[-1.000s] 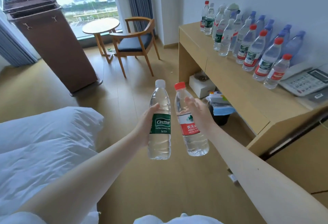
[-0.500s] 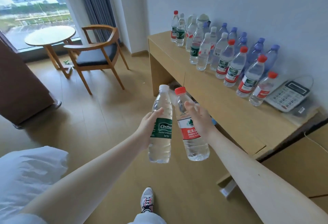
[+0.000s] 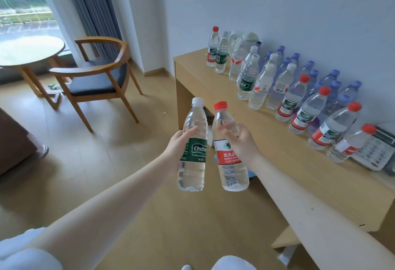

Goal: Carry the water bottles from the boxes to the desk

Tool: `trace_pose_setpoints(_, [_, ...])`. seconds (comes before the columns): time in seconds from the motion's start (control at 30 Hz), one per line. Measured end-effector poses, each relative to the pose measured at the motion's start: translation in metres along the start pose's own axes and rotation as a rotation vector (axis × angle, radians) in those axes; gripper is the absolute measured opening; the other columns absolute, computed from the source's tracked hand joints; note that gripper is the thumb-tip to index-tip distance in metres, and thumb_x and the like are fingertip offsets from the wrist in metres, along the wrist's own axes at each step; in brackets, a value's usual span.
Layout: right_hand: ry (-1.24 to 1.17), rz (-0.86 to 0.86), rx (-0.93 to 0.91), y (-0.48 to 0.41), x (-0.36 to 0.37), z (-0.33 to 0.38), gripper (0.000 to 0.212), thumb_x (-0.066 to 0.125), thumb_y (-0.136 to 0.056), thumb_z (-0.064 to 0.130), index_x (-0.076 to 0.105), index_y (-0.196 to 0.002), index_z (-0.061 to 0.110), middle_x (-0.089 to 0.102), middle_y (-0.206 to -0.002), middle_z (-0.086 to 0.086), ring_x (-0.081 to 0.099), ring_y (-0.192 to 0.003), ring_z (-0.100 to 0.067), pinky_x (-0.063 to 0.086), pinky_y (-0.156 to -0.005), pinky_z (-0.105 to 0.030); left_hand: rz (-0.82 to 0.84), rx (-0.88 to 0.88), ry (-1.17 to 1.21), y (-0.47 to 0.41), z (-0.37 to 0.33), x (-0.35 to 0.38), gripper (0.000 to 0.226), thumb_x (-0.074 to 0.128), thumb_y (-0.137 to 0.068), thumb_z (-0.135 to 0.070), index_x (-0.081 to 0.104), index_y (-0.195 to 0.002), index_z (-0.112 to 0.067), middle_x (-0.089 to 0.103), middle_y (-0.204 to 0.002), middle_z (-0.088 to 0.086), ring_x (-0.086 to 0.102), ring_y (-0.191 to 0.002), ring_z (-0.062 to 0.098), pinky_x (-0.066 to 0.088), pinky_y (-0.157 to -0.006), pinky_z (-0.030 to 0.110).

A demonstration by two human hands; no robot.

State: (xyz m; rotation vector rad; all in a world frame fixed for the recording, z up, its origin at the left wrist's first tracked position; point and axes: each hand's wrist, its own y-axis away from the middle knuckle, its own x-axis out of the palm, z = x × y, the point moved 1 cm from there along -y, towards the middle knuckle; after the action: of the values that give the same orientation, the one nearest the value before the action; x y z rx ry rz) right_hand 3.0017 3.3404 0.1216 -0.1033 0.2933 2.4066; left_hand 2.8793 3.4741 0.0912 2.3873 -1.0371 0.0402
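My left hand (image 3: 178, 148) grips a clear water bottle with a green label and white cap (image 3: 193, 175), held upright. Beside it my right hand (image 3: 240, 141) grips a water bottle with a red label and red cap (image 3: 232, 173). Both bottles hang in the air just left of the front edge of the light wooden desk (image 3: 288, 163). Several water bottles (image 3: 284, 92) with red, white and blue caps stand in rows along the desk's back, against the wall. No boxes are in view.
A white desk phone (image 3: 378, 152) lies at the desk's right end. A wooden armchair (image 3: 96, 77) and a round table (image 3: 27, 50) stand by the window at the left. A brown cabinet edge (image 3: 10, 141) is at the far left. Wooden floor lies between.
I have moved closer to the desk and the view has swung right; the bed has left the frame. Both hands still hold their bottles the same way.
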Motion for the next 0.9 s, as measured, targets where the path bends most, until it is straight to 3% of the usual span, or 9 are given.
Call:
trace_pose_setpoints(0.17, [0.032, -0.023, 0.006, -0.053, 0.007, 0.011, 0.041, 0.078, -0.078, 0.037, 0.051, -0.105, 0.022, 0.065, -0.101, -0.003, 0.07, -0.09, -0.026, 0.056, -0.086, -0.049, 0.009, 0.005, 0.027, -0.044, -0.027, -0.007, 0.044, 0.066, -0.087, -0.039, 0.053, -0.119, -0.012, 0.069, -0.093, 0.013, 0.069, -0.075, 0.028, 0.056, -0.071, 0.041])
trace_pose_setpoints(0.33, [0.044, -0.037, 0.001, -0.122, 0.011, 0.016, 0.04, 0.074, -0.082, 0.031, 0.051, -0.111, 0.016, 0.063, -0.097, 0.002, 0.069, -0.087, -0.023, 0.057, -0.084, -0.045, -0.008, 0.026, -0.038, -0.1, -0.057, -0.01, 0.042, 0.066, -0.088, -0.036, 0.05, -0.118, -0.011, 0.067, -0.099, 0.013, 0.069, -0.08, 0.025, 0.056, -0.068, 0.038])
trace_pose_setpoints(0.47, [0.025, -0.052, -0.025, -0.188, 0.008, 0.025, 0.044, 0.073, -0.083, 0.031, 0.049, -0.117, 0.015, 0.06, -0.096, 0.006, 0.066, -0.083, -0.014, 0.056, -0.076, -0.034, -0.036, 0.024, -0.101, -0.157, -0.088, -0.008, 0.045, 0.068, -0.087, -0.036, 0.049, -0.12, -0.011, 0.068, -0.107, 0.015, 0.07, -0.088, 0.027, 0.057, -0.072, 0.039])
trace_pose_setpoints(0.57, [0.037, -0.046, -0.039, -0.242, -0.001, 0.037, 0.045, 0.072, -0.084, 0.033, 0.048, -0.118, 0.015, 0.058, -0.097, 0.01, 0.064, -0.083, -0.009, 0.055, -0.074, -0.03, -0.059, 0.033, -0.142, -0.2, -0.121, 0.002, 0.047, 0.073, -0.084, -0.03, 0.049, -0.118, -0.011, 0.067, -0.107, 0.014, 0.071, -0.083, 0.024, 0.056, -0.065, 0.035])
trace_pose_setpoints(0.67, [0.045, -0.056, -0.054, -0.297, -0.015, 0.051, 0.05, 0.073, -0.083, 0.036, 0.049, -0.12, 0.013, 0.058, -0.098, 0.009, 0.066, -0.086, -0.012, 0.056, -0.075, -0.033, -0.081, 0.067, -0.221, -0.245, -0.156, 0.013, 0.051, 0.079, -0.078, -0.027, 0.049, -0.116, -0.012, 0.067, -0.108, 0.012, 0.07, -0.087, 0.024, 0.057, -0.07, 0.037])
trace_pose_setpoints(0.73, [0.048, -0.067, -0.071, -0.329, -0.023, 0.058, 0.056, 0.075, -0.081, 0.041, 0.049, -0.124, 0.016, 0.06, -0.104, 0.009, 0.065, -0.092, -0.014, 0.055, -0.075, -0.032, -0.088, 0.093, -0.244, -0.274, -0.176, 0.019, 0.05, 0.079, -0.077, -0.024, 0.048, -0.116, -0.014, 0.067, -0.104, 0.009, 0.069, -0.085, 0.022, 0.055, -0.066, 0.035])
trace_pose_setpoints(0.83, [0.07, -0.078, -0.109, -0.363, -0.031, 0.069, 0.064, 0.075, -0.077, 0.048, 0.048, -0.129, 0.023, 0.06, -0.119, 0.007, 0.062, -0.104, -0.014, 0.049, -0.072, -0.022, -0.081, 0.106, -0.264, -0.311, -0.199, 0.026, 0.049, 0.079, -0.077, -0.024, 0.049, -0.115, -0.015, 0.067, -0.105, 0.009, 0.069, -0.086, 0.022, 0.055, -0.067, 0.036])
trace_pose_setpoints(0.9, [0.097, -0.096, -0.164, -0.38, -0.034, 0.077, 0.076, 0.073, -0.067, 0.057, 0.048, -0.131, 0.023, 0.057, -0.12, 0.009, 0.057, -0.103, -0.008, 0.04, -0.066, -0.012, -0.059, 0.122, -0.258, -0.335, -0.214, 0.032, 0.051, 0.079, -0.077, -0.025, 0.049, -0.117, -0.014, 0.066, -0.109, 0.011, 0.069, -0.091, 0.026, 0.057, -0.078, 0.045])
